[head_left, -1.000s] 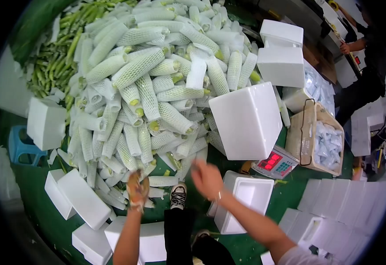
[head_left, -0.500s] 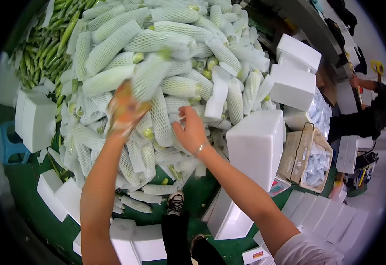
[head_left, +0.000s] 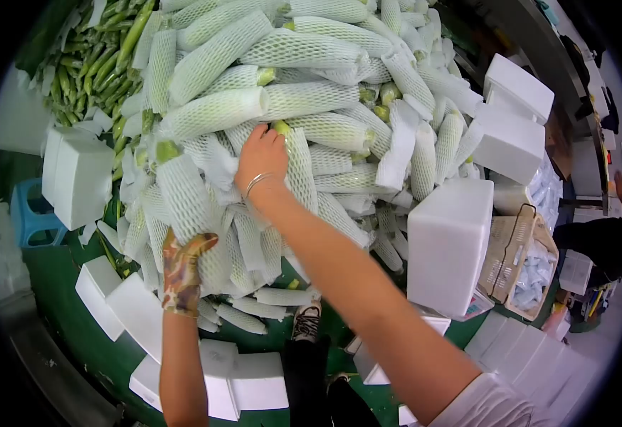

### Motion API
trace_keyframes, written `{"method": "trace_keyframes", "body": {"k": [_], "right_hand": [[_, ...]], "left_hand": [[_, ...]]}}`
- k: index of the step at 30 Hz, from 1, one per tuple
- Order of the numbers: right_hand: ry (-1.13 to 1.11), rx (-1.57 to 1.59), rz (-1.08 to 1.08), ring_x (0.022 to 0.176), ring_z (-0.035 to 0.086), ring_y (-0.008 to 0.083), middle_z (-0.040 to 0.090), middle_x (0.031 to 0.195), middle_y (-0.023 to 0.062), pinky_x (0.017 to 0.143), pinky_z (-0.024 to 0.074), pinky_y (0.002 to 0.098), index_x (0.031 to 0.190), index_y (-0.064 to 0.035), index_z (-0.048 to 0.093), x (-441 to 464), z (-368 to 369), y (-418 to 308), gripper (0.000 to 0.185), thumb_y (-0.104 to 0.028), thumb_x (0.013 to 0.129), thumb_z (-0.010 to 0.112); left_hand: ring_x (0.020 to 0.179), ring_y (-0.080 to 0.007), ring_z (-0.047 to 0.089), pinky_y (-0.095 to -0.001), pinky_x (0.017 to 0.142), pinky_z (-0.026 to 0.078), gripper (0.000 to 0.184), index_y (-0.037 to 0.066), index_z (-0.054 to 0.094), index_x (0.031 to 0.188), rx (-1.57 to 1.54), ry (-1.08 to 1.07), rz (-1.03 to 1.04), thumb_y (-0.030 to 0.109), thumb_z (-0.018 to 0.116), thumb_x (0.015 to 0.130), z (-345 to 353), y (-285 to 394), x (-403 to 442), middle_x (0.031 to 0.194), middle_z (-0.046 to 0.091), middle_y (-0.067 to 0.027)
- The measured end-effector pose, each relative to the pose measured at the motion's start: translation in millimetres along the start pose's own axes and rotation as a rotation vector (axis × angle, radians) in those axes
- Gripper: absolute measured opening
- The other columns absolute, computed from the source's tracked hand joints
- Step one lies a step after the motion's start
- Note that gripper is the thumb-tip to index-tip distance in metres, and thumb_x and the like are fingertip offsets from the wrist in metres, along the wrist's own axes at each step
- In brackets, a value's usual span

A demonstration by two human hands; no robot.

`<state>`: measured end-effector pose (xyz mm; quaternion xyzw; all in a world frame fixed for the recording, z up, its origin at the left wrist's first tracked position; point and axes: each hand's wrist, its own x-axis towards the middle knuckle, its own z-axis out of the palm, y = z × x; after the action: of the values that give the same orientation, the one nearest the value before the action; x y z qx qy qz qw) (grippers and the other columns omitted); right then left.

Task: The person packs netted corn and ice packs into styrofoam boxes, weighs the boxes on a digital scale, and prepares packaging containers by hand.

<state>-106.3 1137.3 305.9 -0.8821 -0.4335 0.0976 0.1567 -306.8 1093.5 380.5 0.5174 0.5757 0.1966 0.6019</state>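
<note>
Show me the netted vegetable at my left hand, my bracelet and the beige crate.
Netted vegetable [head_left: 185, 196], head view: its sleeve.
Bracelet [head_left: 254, 181], head view: its band.
Beige crate [head_left: 499, 250], head view: its side wall.

The gloved left hand [head_left: 183, 267] grasps a net-sleeved vegetable [head_left: 185, 192]; the bare right hand [head_left: 262, 156] touches the heap of sleeved produce [head_left: 307, 99]. A white box [head_left: 447, 245] stands at right.
</note>
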Motion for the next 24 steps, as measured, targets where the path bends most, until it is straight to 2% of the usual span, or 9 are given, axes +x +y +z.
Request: {"method": "trace_keyframes", "body": {"k": [3,6,10,11,12,15,17,20,24], "right_hand": [[-0.585,0.285,0.056,0.102,0.054,0.0326,0.055,0.109,0.0210,0.089,0.0442,0.0382,0.124,0.0124,0.038,-13,-103,22,0.074,-0.025,0.069,0.069],[-0.476,0.654,0.100,0.101,0.058,0.0253,0.059,0.110,0.0177,0.089,0.0455,0.0357,0.124,0.0099,0.040,-81,-129,102,0.077,-0.024,0.064,0.075],[-0.584,1.251,0.403,0.104,0.056,0.0212,0.059,0.112,0.0126,0.092,0.0435,0.0343,0.127,0.0036,0.041,-89,-127,142,0.072,-0.016,0.066,0.074],[-0.505,1.191,0.386,0.102,0.057,0.0210,0.059,0.112,0.0120,0.091,0.0442,0.0340,0.126,0.0025,0.042,-81,-115,140,0.068,-0.015,0.068,0.073],[-0.429,1.130,0.365,0.101,0.057,0.0208,0.059,0.112,0.0115,0.089,0.0449,0.0336,0.125,0.0015,0.043,-68,-96,135,0.065,-0.013,0.069,0.072],[-0.472,1.354,0.302,0.096,0.058,0.0193,0.061,0.107,0.0095,0.084,0.0465,0.0328,0.118,-0.0003,0.049,-32,-36,153,0.054,-0.012,0.070,0.071],[-0.554,1.543,0.330,0.094,0.057,0.0183,0.061,0.104,0.0084,0.082,0.0463,0.0321,0.115,-0.0009,0.051,-48,-26,164,0.050,-0.012,0.070,0.071],[-0.480,1.484,0.286,0.097,0.056,0.0174,0.060,0.106,0.0076,0.084,0.0454,0.0319,0.118,-0.0016,0.049,-108,-64,187,0.054,-0.012,0.071,0.072],[-0.329,1.314,0.451,0.117,0.046,0.0198,0.050,0.126,0.0112,0.097,0.0388,0.0349,0.135,-0.0019,0.034,-325,-135,245,0.078,-0.009,0.070,0.076]], "left_hand": [[0.075,-0.0235,0.061,-0.0338,0.073,0.050,0.041,-0.001,0.060,0.097,-0.094,0.019,0.036,0.018,0.069,0.063,5,-24,-8,0.086,0.063,-0.0113],[0.087,-0.0217,0.063,-0.0320,0.082,0.049,0.039,0.000,0.065,0.096,0.069,-0.103,-0.067,0.036,0.056,0.084,14,-6,-18,0.092,0.067,-0.0096],[0.098,-0.0215,0.062,-0.0329,0.087,0.048,0.033,0.003,0.065,0.100,0.292,-0.384,0.426,0.030,0.051,0.088,46,-47,34,0.100,0.066,-0.0107],[0.102,-0.0207,0.060,-0.0331,0.090,0.047,0.028,0.005,0.065,0.102,0.406,-0.421,0.625,0.024,0.052,0.087,62,-60,57,0.105,0.065,-0.0111],[0.104,-0.0209,0.059,-0.0333,0.091,0.047,0.027,0.006,0.065,0.102,0.240,-0.437,0.484,0.023,0.051,0.086,90,-57,70,0.109,0.064,-0.0111],[0.094,-0.0272,0.059,-0.0398,0.091,0.043,0.024,0.008,0.063,0.093,0.568,-0.302,0.999,0.029,0.053,0.088,127,-68,95,0.095,0.064,-0.0099],[0.092,-0.0246,0.062,-0.0376,0.088,0.048,0.019,0.007,0.065,0.093,0.065,-0.426,0.482,0.017,0.054,0.083,130,-94,103,0.101,0.065,-0.0116],[0.088,-0.0243,0.064,-0.0376,0.084,0.051,0.020,0.008,0.066,0.096,-0.245,-0.502,0.186,0.008,0.057,0.078,132,-136,44,0.103,0.064,-0.0134],[0.095,-0.0234,0.061,-0.0383,0.085,0.050,0.049,0.004,0.054,0.115,0.453,-0.720,0.255,0.020,0.069,0.072,139,-182,-144,0.109,0.061,-0.0132]]}}
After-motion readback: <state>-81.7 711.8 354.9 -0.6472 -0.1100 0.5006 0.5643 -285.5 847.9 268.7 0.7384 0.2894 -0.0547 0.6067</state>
